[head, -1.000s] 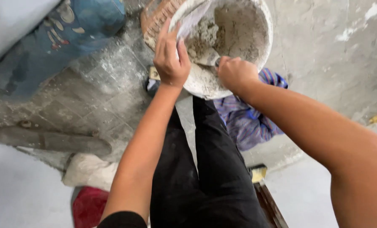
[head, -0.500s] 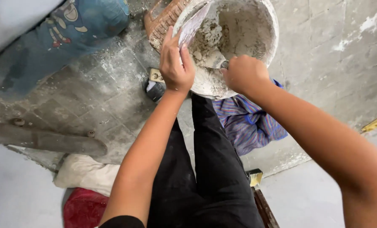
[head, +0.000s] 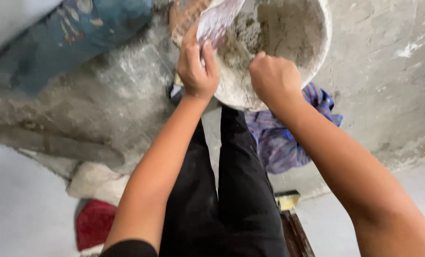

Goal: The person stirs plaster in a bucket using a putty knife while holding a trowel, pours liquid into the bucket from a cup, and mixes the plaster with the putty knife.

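a: where are the hands right now?

b: both are over a white bucket (head: 317, 52) standing on the rough concrete floor (head: 379, 109), up by the top edge of the view. the left hand (head: 197, 71) is at the bucket's near left rim, fingers wrapped around the lower end of a flat, pale tool smeared with mortar (head: 218, 19); it looks like a trowel blade or board, but i cannot tell which. it tilts in over the rim.

a: and the right one?

b: the right hand (head: 274, 78) is balled into a fist at the near rim, just beside the left. it seems to grip something going down into the bucket, yet whatever it holds is hidden by the fist, so i cannot tell what.

a: what is in the bucket?

b: grey, lumpy mortar mix (head: 243, 40), heaped toward the left side under the flat tool. the inner wall is coated with it.

a: anything around?

b: black trousers (head: 222, 190) fill the middle, running down from the bucket. a purple striped cloth (head: 284, 143) lies crumpled on the floor just right of the legs, partly under the bucket. a blue sack (head: 74, 33) sits at the top left, a red cloth (head: 96, 221) and a whitish bag (head: 96, 181) at the lower left, and a long grey bar (head: 55, 145) lies on the floor at the left.
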